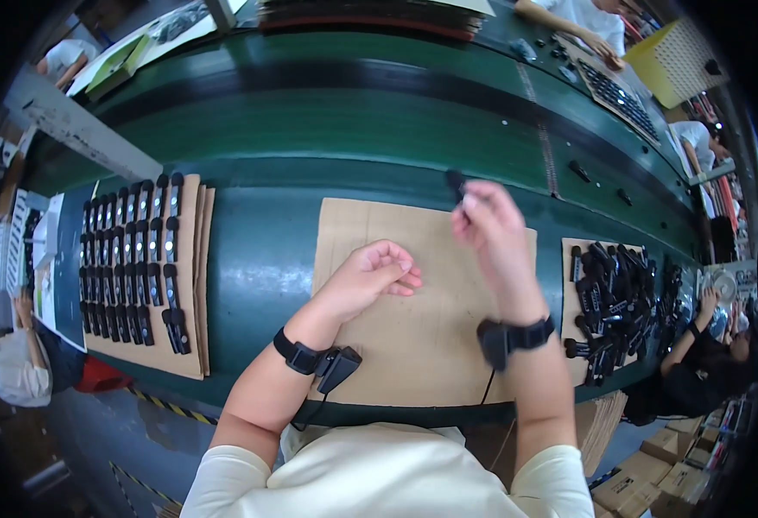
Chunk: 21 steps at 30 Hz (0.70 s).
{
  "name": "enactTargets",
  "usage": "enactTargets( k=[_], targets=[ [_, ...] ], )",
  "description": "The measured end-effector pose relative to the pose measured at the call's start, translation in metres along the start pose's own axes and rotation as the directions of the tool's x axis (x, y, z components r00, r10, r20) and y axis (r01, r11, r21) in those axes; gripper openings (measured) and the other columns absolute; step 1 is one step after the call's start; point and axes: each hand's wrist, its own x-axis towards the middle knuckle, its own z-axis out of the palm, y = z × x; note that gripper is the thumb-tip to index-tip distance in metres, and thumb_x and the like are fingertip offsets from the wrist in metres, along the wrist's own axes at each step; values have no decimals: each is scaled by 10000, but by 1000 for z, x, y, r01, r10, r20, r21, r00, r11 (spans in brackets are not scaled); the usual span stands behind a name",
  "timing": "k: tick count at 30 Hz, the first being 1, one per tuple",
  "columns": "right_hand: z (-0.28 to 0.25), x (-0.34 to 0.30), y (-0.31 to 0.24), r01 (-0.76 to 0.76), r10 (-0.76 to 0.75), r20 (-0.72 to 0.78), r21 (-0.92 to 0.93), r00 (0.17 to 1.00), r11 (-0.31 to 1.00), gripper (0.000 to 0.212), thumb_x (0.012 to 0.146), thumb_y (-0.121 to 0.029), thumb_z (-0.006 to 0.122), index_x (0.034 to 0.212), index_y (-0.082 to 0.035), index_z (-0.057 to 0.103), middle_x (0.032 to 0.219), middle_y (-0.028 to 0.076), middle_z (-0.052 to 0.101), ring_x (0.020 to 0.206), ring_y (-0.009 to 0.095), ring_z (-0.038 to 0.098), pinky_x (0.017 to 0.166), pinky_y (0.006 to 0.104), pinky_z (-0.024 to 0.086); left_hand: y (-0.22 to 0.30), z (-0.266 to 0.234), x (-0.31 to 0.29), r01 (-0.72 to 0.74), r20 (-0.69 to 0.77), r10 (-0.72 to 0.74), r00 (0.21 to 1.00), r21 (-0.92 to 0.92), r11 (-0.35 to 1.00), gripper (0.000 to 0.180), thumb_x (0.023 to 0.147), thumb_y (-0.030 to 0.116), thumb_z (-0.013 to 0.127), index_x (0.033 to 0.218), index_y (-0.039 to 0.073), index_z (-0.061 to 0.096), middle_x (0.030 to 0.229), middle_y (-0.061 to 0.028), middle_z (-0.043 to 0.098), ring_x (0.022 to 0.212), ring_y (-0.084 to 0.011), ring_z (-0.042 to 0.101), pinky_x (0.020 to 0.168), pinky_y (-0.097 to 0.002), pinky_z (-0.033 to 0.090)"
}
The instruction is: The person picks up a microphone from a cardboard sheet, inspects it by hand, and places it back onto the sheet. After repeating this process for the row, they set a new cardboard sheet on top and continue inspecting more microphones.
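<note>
Small black device (456,182), slightly blurred, held up in the right hand (488,214) in the head view, looking down over a workbench. Thumb and fingertips close on it in a narrow pinch, and its dark end sticks out beyond them, above the far right part of a flat sheet of brown cardboard (431,354).

The left hand (377,274) is over the middle of the same sheet, nearer the person, well apart from the right. Its fingers curl loosely inward with the thumb close against them; from this angle it is hard to tell whether anything sits inside. Each wrist wears a black strap, the left strap (305,356) and the right strap (530,333), both with a dark box attached.

The cardboard lies on a green bench (258,276). To the left, black devices (154,285) lie side by side in four rows on stacked cardboard (193,285). To the right, a jumbled pile of similar black devices (608,302) covers much of another cardboard sheet (570,268). Beyond the right hand, two loose dark pieces (579,170) lie on the green surface.

Co-workers appear around the edges: one in black (694,375) at right, one in white (20,371) at left.
</note>
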Motion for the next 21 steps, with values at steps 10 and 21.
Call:
enactTargets(
  k=[10, 21],
  targets=[
    [18, -50, 57, 102, -95, 83, -84, 992, 991, 276, 875, 19, 663, 1143, -19, 613, 938, 57, 637, 839, 123, 617, 719, 233, 494, 12, 15, -21, -340, -45, 373, 927, 322, 884, 349, 882, -25, 644, 1214, 12, 545, 1101, -106, 623, 1001, -183, 640, 864, -309, 535],
    [13, -50, 53, 373, -282, 281, -358, 917, 856, 292, 830, 86, 672, 1109, 17, 622, 1011, 75, 606, 892, 146, 604, 763, 257, 497, 14, 5, -22, -320, 6, 418, 909, 651, 688, 285, 834, -14, 704, 1111, 1, 638, 1068, -102, 643, 960, -169, 651, 822, -298, 549]
  ],
)
